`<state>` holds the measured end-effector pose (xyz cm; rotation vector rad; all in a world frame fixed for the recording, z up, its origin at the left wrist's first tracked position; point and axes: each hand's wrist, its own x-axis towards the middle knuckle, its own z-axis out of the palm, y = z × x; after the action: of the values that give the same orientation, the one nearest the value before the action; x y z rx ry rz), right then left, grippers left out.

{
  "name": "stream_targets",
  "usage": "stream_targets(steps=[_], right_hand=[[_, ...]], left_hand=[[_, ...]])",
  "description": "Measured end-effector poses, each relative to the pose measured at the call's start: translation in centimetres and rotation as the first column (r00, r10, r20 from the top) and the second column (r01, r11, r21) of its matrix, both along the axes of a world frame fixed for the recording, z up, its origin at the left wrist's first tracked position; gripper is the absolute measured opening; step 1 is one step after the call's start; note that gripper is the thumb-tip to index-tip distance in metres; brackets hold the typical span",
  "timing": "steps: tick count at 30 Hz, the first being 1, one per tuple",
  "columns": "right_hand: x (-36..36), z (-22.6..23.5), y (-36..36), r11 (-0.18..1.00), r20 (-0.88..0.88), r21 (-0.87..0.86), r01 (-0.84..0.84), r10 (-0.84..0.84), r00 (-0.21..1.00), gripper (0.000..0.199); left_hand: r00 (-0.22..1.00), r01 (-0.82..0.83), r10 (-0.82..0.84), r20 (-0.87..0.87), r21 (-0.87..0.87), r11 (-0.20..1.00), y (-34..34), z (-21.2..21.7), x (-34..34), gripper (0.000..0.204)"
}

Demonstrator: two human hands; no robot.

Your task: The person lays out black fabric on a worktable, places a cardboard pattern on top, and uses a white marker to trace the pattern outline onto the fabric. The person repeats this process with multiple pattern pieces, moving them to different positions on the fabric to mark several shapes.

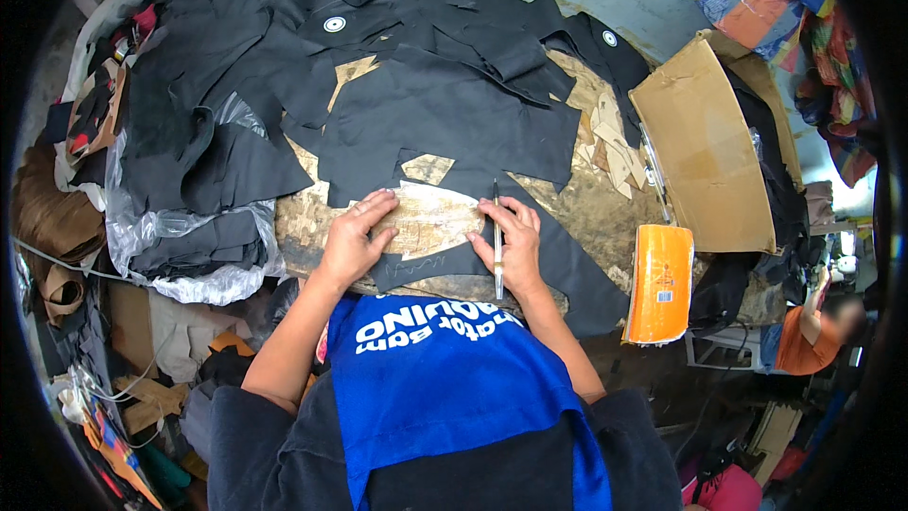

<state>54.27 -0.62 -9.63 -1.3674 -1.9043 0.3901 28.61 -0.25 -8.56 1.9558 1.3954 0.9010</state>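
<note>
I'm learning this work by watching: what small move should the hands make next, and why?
Probably bring the pen to the edge of the pale piece while the left hand steadies it. The right hand already holds the pen, the left fingers are at the piece's left end, and faint marks on the black material suggest drawing.

I have open room between the left hand (pixel 359 238) and the right hand (pixel 515 244), though the pen (pixel 498 270) in the right hand juts past its fingers. Rightward, I could pass low over bare counter (pixel 605 222) until the orange packet (pixel 659 284) and, farther out, the raised cardboard box (pixel 705 147) block me. Leftward, bunched clear plastic (pixel 203 290) with black pieces (pixel 208 241) stands in my way; ahead, black cloth (pixel 435 118) lies overlapping, with folds to clear
</note>
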Motion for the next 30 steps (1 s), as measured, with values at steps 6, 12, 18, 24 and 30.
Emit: stream_targets(steps=[6,12,18,24,30], right_hand=[[0.1,-0.2,0.1,1.000,0.046,0.001,-0.010,0.010,0.999,0.039],[0.1,0.4,0.2,0.998,0.039,-0.061,-0.023,0.025,0.999,0.037],[-1.5,2.0,2.2,0.985,-0.351,-0.120,-0.125,0.076,0.933,0.019],[-5.4,1.8,4.8,0.840,-0.605,-0.420,-0.344,0.024,0.796,0.020],[-7.4,1.2,6.0,0.870,-0.544,-0.387,-0.306,0.052,0.837,0.022]], left_hand=[[0.923,0.211,-0.143,-0.357,0.160,0.964,-1.9,0.5,4.9,0.045],[0.839,0.286,-0.304,-0.451,-0.111,0.952,-1.8,-0.3,6.1,0.053],[0.860,0.284,-0.289,-0.420,-0.077,0.956,-1.8,-0.3,6.0,0.052],[0.860,0.291,-0.310,-0.405,-0.110,0.950,-1.7,0.2,5.9,0.052],[0.840,0.301,-0.337,-0.426,-0.150,0.942,-1.5,0.2,5.8,0.050]])
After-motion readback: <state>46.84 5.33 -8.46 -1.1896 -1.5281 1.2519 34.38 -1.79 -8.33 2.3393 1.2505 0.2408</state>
